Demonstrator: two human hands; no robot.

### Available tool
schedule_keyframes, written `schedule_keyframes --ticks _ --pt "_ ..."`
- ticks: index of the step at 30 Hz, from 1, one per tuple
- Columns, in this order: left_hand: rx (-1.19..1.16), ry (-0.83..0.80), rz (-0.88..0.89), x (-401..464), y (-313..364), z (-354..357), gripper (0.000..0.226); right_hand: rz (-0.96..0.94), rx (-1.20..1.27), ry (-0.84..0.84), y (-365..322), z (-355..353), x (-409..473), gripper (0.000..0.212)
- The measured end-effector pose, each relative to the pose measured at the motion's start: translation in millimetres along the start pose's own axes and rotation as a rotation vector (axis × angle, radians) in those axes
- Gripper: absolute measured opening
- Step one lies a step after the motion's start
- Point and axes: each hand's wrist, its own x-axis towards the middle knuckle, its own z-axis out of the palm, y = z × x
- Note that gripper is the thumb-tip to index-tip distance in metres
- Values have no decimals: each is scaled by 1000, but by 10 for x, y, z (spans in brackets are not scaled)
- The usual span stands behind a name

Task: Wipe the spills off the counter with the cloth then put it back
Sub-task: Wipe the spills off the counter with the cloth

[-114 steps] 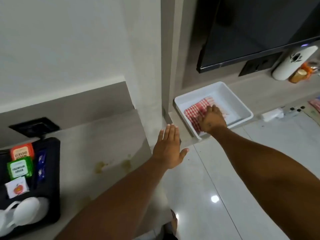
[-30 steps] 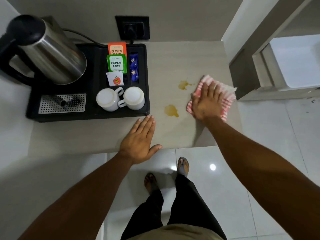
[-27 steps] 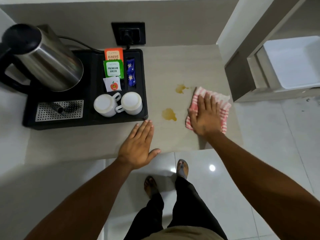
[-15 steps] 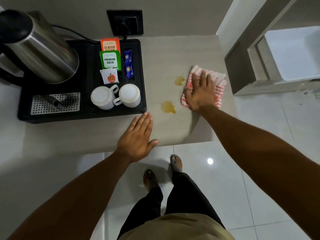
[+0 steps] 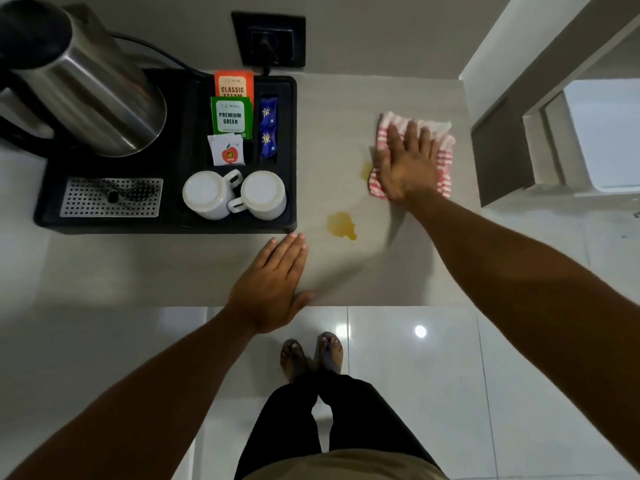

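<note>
A red-and-white checked cloth (image 5: 444, 160) lies on the pale counter (image 5: 339, 105), near its right end. My right hand (image 5: 406, 164) presses flat on it, fingers spread. The cloth's left edge covers part of a small yellow-brown spill (image 5: 365, 170). A larger yellow-brown spill (image 5: 341, 226) lies bare, nearer the front edge and left of the cloth. My left hand (image 5: 273, 289) rests flat and open on the counter's front edge, holding nothing.
A black tray (image 5: 293, 147) on the left carries a steel kettle (image 5: 86, 81), tea sachets (image 5: 230, 116) and two upturned white cups (image 5: 204, 195). A wall socket (image 5: 268, 39) is behind. A white tray (image 5: 606, 133) sits on the shelf at right. Below is tiled floor.
My right hand took the cloth from the white tray to the counter, then slid it left onto the far spill. The left hand has stayed at the counter's edge.
</note>
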Motion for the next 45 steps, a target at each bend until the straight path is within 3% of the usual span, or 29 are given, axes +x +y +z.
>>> schedule_keyframes --ticks 5,11,17,22,26,32,37,41,45 --pt "-14 13 -10 -8 0 7 84 -11 6 28 201 46 -302 65" --pt "-38 20 0 -1 -4 3 84 38 -77 -34 284 -180 377 77" --pt "-40 36 0 6 -9 23 84 -198 -126 -54 -519 9 544 69" --pt "-55 6 -4 -2 -32 46 85 -386 -162 -85 -206 88 -135 70" --pt "-47 39 8 -4 -24 81 83 -337 -141 -48 180 -131 162 79" --pt "-55 56 -5 2 -8 98 82 -250 -109 -8 -324 -104 893 75" --pt "-42 80 0 7 -21 91 82 -355 -117 -24 -740 145 506 66" --pt "-60 94 15 -4 -26 121 82 -442 -109 -43 -620 264 -123 64" --pt "-49 97 20 17 -30 109 82 -273 -81 42 -95 146 -78 66"
